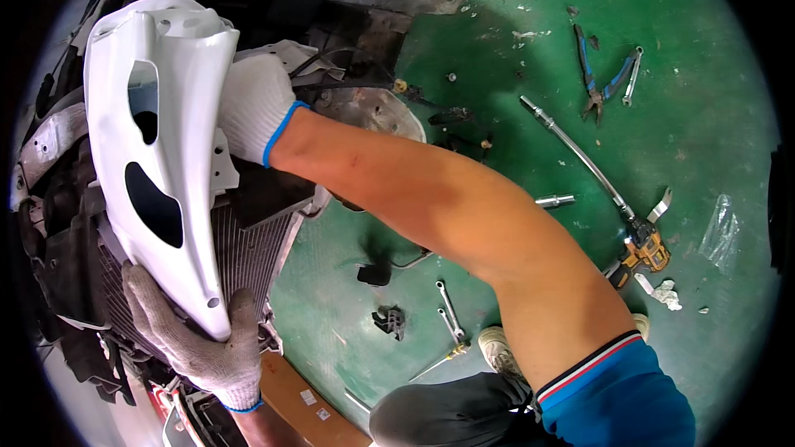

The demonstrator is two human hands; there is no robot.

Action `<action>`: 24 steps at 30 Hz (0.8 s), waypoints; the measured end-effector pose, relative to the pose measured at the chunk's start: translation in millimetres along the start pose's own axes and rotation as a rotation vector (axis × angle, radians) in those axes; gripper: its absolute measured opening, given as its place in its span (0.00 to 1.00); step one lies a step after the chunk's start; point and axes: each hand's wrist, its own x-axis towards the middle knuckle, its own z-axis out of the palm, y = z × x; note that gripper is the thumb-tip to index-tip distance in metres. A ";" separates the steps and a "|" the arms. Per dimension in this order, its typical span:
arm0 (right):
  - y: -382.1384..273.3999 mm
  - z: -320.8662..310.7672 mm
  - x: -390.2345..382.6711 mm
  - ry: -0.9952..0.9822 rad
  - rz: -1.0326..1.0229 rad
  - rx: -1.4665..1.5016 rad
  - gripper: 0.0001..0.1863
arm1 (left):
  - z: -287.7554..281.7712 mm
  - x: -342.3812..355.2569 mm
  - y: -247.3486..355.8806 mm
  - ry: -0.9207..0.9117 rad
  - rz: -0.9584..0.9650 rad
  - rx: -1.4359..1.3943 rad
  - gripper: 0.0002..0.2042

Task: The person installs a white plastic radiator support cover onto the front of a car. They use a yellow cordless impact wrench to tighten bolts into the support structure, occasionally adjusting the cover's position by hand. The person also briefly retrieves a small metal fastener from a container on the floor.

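Observation:
A long white metal body panel [189,128] with two large cut-outs stands at the left, in front of a car's stripped front end. My left hand [203,356], in a knitted work glove, grips its narrow lower tip, with the thumb on the right edge and the fingers on the left. My right hand [252,108], in a white glove with a blue cuff, reaches to the panel's upper right edge. Its fingers are hidden behind the panel, so their grip does not show. Behind the panel lies a finned radiator [257,252].
On the green floor [464,50] to the right are pliers [595,83], a wrench [633,79] and a yellow-black power tool [644,247] with a long extension. Nearer lie more wrenches [448,308] and a black clip [388,323]. A cardboard box [302,406] sits by my left forearm.

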 end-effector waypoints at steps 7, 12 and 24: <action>-10.1 6.9 -6.2 -0.020 0.263 0.223 0.05 | -1.3 -2.4 -0.8 0.009 -0.029 -0.060 0.46; -10.1 12.6 -6.3 0.033 0.375 0.347 0.06 | -1.3 0.1 1.6 -0.006 -0.057 -0.080 0.47; -5.7 21.8 -12.6 0.247 0.094 0.105 0.06 | -0.7 -1.1 -0.3 -0.002 -0.043 -0.093 0.46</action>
